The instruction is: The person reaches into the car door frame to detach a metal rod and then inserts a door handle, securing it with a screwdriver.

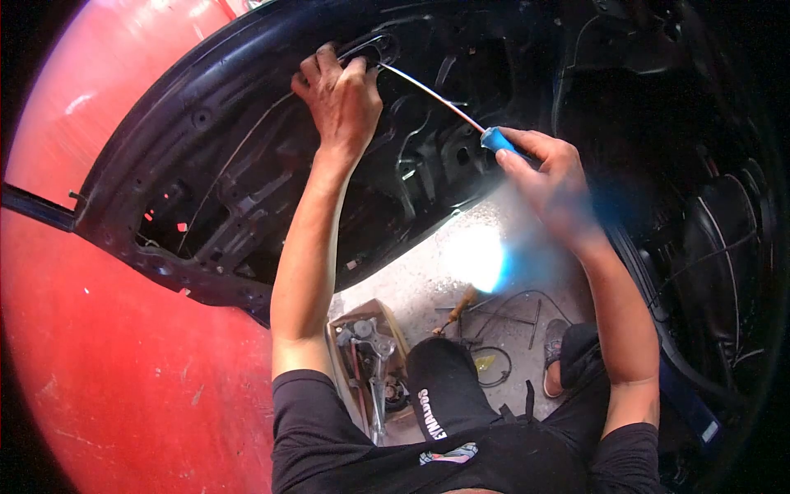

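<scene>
A bare black car door (164,99), its inside metal showing holes and ribs, spans the upper part of the head view. My right hand (551,173) is closed around the blue handle of a screwdriver (497,141). The long thin shaft slants up and left to an oval opening in the door, beside my left hand (341,95). That hand's fingers are bent and pressed at the opening's edge; what they grip there is hidden. The screwdriver's tip cannot be made out clearly.
Below the door, a cardboard box (399,329) on the floor holds metal parts, one resembling a window regulator. A wooden-handled tool (462,305) and a dark cable (506,366) lie nearby. A red car panel (148,370) fills the left; a dark car interior (708,247) is at right.
</scene>
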{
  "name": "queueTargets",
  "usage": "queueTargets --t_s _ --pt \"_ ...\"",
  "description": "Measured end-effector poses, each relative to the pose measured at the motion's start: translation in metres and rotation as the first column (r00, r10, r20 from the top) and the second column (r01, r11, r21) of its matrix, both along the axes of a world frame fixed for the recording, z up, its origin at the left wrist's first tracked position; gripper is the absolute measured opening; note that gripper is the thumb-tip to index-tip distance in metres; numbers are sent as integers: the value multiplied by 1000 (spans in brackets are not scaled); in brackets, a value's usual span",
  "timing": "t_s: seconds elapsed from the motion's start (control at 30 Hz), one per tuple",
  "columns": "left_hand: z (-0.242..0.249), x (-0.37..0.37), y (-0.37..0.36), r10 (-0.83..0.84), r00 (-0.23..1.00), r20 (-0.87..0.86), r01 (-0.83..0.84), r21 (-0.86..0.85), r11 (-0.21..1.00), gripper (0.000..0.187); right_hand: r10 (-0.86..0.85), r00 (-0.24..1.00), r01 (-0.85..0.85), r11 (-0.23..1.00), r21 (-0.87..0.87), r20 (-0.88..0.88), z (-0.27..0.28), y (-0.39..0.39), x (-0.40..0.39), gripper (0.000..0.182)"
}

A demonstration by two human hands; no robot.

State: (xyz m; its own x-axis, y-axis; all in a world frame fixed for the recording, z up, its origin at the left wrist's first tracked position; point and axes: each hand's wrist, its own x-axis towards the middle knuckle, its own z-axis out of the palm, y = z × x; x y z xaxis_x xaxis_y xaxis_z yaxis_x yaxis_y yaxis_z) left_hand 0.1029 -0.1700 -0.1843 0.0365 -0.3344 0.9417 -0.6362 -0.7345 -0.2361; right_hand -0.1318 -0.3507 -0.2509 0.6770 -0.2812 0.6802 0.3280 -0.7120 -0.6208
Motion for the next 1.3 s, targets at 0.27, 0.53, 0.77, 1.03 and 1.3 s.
queueTargets --t_s 0.27,0.53,0.77,1.03,1.3 --pt "0 2 -2 33 997 -76 -34 0 999 22 75 986 -52 986 158 -146 12 -1 -6 36" --pt "2 -5 -12 75 993 -90 -80 -44 996 20 186 968 -138 956 259 -168 10 -10 -2 39" --pt "-1 -1 -3 50 995 -91 -52 -21 998 22 186 958 -115 947 300 -220 12 -12 -2 38" --pt "0 -3 -2 32 997 -71 -30 17 999 26 -172 982 190 916 -354 82 15 -2 -8 29" --pt "-3 0 -7 27 997 -65 -30 -43 999 17 -377 921 349 693 -631 95 58 34 -36 19"
